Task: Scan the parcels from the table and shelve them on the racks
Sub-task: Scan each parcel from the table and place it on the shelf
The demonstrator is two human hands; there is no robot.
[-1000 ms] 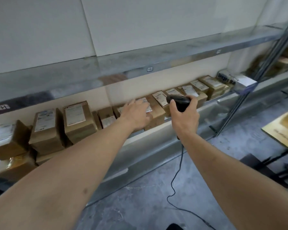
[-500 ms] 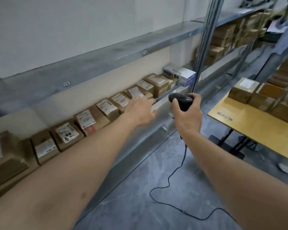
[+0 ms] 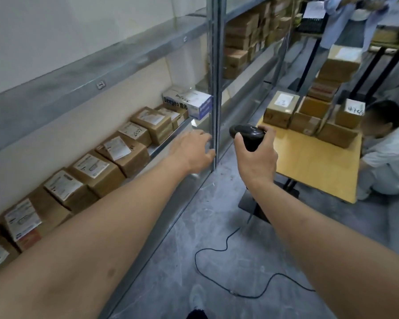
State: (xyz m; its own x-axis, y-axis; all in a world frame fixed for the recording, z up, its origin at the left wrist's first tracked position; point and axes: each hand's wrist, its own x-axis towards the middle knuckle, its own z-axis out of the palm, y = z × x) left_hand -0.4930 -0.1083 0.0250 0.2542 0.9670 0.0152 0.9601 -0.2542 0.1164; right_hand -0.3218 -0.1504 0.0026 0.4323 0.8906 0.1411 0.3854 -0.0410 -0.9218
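Note:
A row of brown labelled parcels (image 3: 124, 153) lies on the lower metal rack shelf (image 3: 164, 146) at left, ending in a white and blue box (image 3: 189, 104). My left hand (image 3: 191, 150) hovers with relaxed fingers in front of the shelf edge, near the rack's upright post (image 3: 213, 88), and holds nothing. My right hand (image 3: 256, 155) grips a black barcode scanner (image 3: 247, 133); its cable (image 3: 217, 268) trails over the floor. More brown parcels (image 3: 281, 109) sit on the yellow table (image 3: 309, 162) at right.
A second rack bay (image 3: 242, 42) behind the post is stacked with cartons. A person in white (image 3: 387, 157) crouches at the table's right side, and another stands at the back right. The grey concrete floor (image 3: 194, 226) runs between rack and table.
My left hand has come off the shelved parcels and drawn back from the shelf. The view has swung right, bringing the table and its parcels into sight. The scanner stays in my right hand.

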